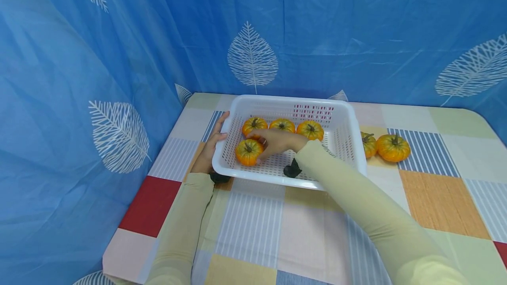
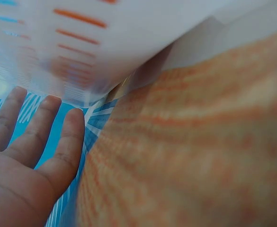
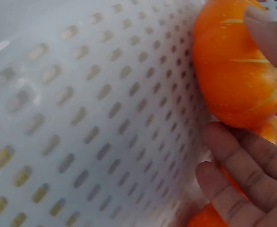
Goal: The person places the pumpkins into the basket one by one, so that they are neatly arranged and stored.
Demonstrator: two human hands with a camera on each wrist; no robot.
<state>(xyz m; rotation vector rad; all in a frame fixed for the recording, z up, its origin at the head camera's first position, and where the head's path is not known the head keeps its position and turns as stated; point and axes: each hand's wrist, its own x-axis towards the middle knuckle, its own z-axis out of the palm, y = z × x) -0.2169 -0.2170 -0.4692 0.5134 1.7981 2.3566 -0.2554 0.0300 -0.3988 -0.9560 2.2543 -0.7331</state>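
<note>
A white plastic basket with slotted walls stands on the table, with several small orange pumpkins inside. My right hand reaches into it and holds the front-left pumpkin between thumb and fingers. In the right wrist view, the thumb lies on this pumpkin and fingertips meet its edge, close to the slotted wall. My left hand is at the basket's left end, thumb by the rim. Its fingers extend fairly straight along the outer wall in the left wrist view.
Two more pumpkins sit outside the basket to its right, one fully visible, the other partly behind the rim. A patchwork-patterned cloth covers the table. Blue leaf-print curtains hang behind and to the left.
</note>
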